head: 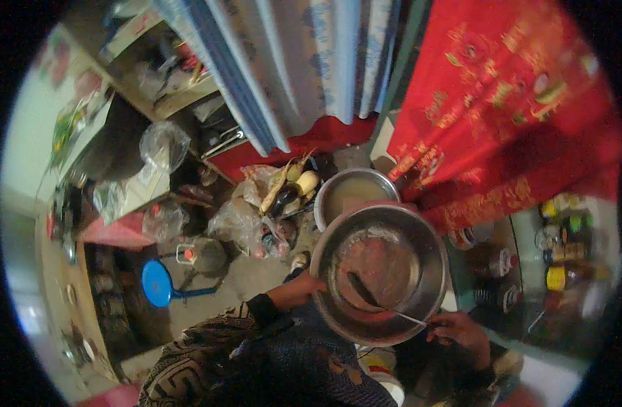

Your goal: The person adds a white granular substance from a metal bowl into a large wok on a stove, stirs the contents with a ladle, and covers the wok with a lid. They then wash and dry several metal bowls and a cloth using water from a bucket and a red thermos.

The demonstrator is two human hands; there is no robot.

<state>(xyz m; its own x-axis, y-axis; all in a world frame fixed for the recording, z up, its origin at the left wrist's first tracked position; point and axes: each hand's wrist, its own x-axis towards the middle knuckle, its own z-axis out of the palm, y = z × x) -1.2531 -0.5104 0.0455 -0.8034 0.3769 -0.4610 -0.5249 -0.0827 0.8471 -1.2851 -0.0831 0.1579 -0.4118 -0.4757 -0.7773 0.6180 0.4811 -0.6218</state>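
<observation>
A wide metal basin (pixel 423 310) is tilted in front of me, with a thin wet-looking reddish layer on its bottom. Its left rim is in my left hand (pixel 296 294), the thumb lying over the edge. My right hand (pixel 458 333), at the lower right rim, holds the thin pale handle of a long utensil (pixel 364 290). The utensil's dark, narrow head lies inside the basin; I cannot tell its exact kind. Partly behind the basin stands a second, smaller metal basin (pixel 355 188) with cloudy liquid in it.
Left of the basins, vegetables including an eggplant (pixel 284 199) lie among clear plastic bags (pixel 234 224). A blue plastic ladle-shaped item (pixel 157 283) and a large jug (pixel 209 257) are further left. A red cloth (pixel 473 117) hangs at right above shelves with bottles (pixel 557 278). A blue curtain (pixel 290 66) hangs ahead.
</observation>
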